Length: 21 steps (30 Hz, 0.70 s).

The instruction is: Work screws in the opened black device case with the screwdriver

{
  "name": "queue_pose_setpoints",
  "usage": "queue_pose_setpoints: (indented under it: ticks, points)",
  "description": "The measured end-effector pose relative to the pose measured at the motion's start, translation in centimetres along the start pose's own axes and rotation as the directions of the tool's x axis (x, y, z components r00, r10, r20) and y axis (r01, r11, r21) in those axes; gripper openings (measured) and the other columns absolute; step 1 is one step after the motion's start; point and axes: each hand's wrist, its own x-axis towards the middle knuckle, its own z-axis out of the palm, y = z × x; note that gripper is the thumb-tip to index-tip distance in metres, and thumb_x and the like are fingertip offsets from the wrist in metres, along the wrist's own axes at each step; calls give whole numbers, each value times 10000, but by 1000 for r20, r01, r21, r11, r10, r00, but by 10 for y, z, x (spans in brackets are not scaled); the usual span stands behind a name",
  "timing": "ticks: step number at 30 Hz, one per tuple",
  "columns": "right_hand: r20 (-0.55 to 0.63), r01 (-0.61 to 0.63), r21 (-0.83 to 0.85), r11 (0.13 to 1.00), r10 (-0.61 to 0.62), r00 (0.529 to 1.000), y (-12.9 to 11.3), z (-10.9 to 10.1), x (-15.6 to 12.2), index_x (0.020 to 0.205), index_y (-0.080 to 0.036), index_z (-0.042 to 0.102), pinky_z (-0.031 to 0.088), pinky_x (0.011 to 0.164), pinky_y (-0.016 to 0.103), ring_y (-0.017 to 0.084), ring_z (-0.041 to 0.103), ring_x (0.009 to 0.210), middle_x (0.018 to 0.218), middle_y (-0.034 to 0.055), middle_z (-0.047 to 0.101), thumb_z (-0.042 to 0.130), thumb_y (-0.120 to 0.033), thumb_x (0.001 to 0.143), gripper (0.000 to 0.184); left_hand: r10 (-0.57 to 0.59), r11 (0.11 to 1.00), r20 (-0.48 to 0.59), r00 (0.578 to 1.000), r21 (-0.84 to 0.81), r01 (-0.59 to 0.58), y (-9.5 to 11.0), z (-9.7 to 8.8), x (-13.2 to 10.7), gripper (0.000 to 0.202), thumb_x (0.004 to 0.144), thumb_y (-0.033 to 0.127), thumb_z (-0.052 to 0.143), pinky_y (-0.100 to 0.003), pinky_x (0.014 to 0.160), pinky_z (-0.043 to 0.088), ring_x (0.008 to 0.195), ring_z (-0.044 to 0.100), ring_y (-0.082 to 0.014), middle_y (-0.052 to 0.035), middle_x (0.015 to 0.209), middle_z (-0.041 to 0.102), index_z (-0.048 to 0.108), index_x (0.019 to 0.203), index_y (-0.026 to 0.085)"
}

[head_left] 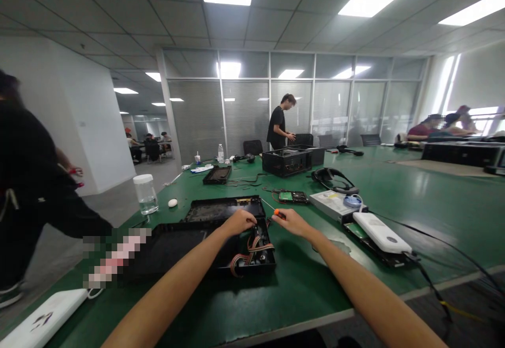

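Note:
An open black metal case (173, 245) lies on the green table in front of me, with a bundle of striped ribbon cable (252, 251) in its right end. My left hand (239, 223) reaches over the case's back right part. Its fingers are closed and bent down, and whatever they pinch is hidden. Just right of the case, my right hand (294, 224) is closed around a screwdriver (279, 214) with an orange handle. The thin shaft slants up and to the left, away from the case's inside. Behind the case lies a black panel (221, 208).
To the right are a silver disc drive (331, 203), a white power bank (382, 232) with cables, and a black headset (335, 180). A lidded plastic jar (145, 194) stands at left. Farther back sit a circuit board (291, 196) and a computer case (287, 160). One person walks past at left.

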Motion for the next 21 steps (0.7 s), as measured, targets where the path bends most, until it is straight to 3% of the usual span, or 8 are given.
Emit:
queue_pose_setpoints:
  ticks: [8, 13, 17, 21]
  points:
    - [15, -1, -19, 1000, 1, 1000, 1, -1, 1, 702, -147, 530, 298, 524, 218, 93, 377, 525, 559, -38, 444, 398, -437, 805, 335, 34, 998, -48, 998, -55, -37, 0, 9, -2, 163, 756, 176, 516, -184, 745, 417, 753, 589, -119, -14, 815, 664, 669, 811, 159]
    - [-18, 12, 52, 999, -11, 1000, 1, -8, 1, 819, -164, 484, 340, 590, 230, 110, 426, 616, 686, -18, 486, 488, -320, 743, 174, 112, 990, -33, 993, -85, -115, -6, 7, -2, 148, 747, 168, 534, -191, 759, 416, 772, 590, -127, -27, 818, 662, 675, 787, 149]
    - [-43, -11, 82, 997, 15, 999, 11, -18, -1, 891, -180, 390, 341, 608, 227, 104, 399, 642, 767, -22, 433, 493, -152, 631, 282, 105, 989, -24, 994, -107, -107, -14, 9, -2, 141, 736, 166, 544, -198, 781, 415, 805, 591, -132, -30, 843, 662, 676, 782, 149]
    - [-101, -9, 65, 998, 15, 995, 20, -28, -1, 904, -171, 395, 347, 637, 235, 110, 396, 669, 777, -15, 414, 469, -124, 619, 298, 84, 991, -17, 996, -107, -85, -15, 11, -1, 133, 711, 134, 546, -197, 806, 404, 842, 586, -132, -33, 883, 658, 671, 754, 142]
